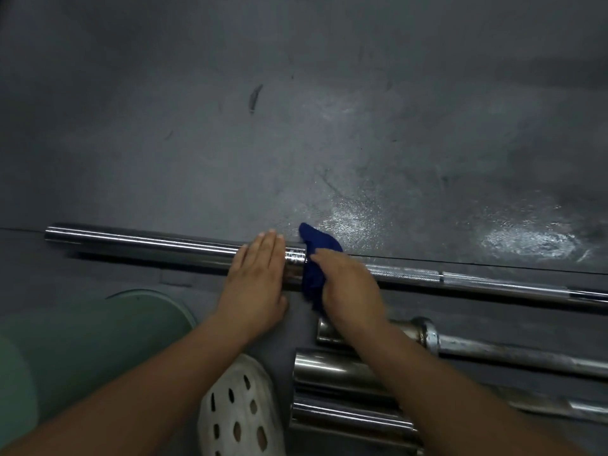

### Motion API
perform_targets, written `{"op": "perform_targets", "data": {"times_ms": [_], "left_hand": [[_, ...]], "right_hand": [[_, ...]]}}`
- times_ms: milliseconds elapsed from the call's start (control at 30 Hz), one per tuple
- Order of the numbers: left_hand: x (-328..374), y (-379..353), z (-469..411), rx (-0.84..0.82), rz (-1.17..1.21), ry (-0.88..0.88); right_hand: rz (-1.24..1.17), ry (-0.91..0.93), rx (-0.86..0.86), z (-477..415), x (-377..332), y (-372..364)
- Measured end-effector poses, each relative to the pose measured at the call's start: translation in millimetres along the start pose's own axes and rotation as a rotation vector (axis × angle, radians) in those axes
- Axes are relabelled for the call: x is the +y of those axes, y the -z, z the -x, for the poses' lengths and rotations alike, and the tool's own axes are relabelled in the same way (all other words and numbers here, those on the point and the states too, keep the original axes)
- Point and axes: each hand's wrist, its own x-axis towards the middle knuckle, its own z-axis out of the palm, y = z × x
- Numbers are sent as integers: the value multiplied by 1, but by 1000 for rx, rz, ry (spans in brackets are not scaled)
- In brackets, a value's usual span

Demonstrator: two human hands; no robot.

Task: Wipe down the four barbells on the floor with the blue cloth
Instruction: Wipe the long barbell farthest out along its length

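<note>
Far barbell: a chrome far barbell (148, 243) lies on the dark grey floor (296, 126), its long axis running left to right. Its thick sleeve end points left, and the thinner knurled shaft slants slightly nearer as it leaves the picture on the right.
Left hand: the left hand (256, 284) lies flat and open on the sleeve, fingers straight and together, pointing away from the person.
Right hand: the right hand (348, 291) is closed over the blue cloth (317, 245), holding it against the bar.
Blue cloth: bunched around the far barbell just right of the sleeve, with 1 corner sticking up on the far side.
Other barbells: a second barbell (493, 348), third barbell (329, 366) and fourth barbell (345, 417) lie side by side nearer the person on the right. Their sleeve ends point left and their shafts run off to the right.
Person: a green trouser leg (82, 350) is near left, with a white perforated shoe (237, 406) beside the barbell ends.
</note>
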Motion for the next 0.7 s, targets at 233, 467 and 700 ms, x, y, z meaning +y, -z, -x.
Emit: {"op": "perform_targets", "data": {"times_ms": [233,467,700], "left_hand": [[-9,0,2,72,-11,106],[-12,4,1,-8,-42,124],[0,5,-1,42,-1,42]], "right_hand": [[-95,103,-22,-21,-42,-32],[-142,180,-39,-17,17,0],[233,312,-121,16,35,4]]}}
